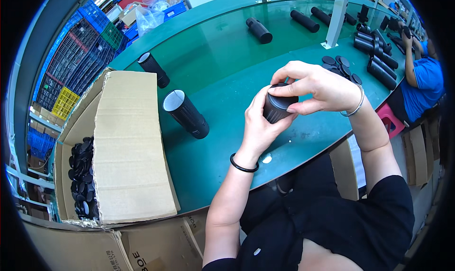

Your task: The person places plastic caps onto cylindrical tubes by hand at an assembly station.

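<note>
My left hand [259, 125] is wrapped round a black cylindrical tube [274, 114] with a ribbed or perforated side, held over the green table. At the tube's upper end sits a black round cap [283, 101]. The fingers and thumb of my right hand [320, 87] grip the cap's edge from above and from the right. Its fingers hide part of the cap, and my left hand covers much of the tube. To the left stands another black tube [188, 118] with a pale open end, and behind it a similar tube [155, 72].
An open cardboard box [130, 147] full of black discs [83, 176] stands at the left. More tubes [259, 30] lie along the far side. Loose black discs [342, 68] and piled tubes [377, 53] lie at the right, near a metal post [336, 19] and a co-worker in blue [424, 81].
</note>
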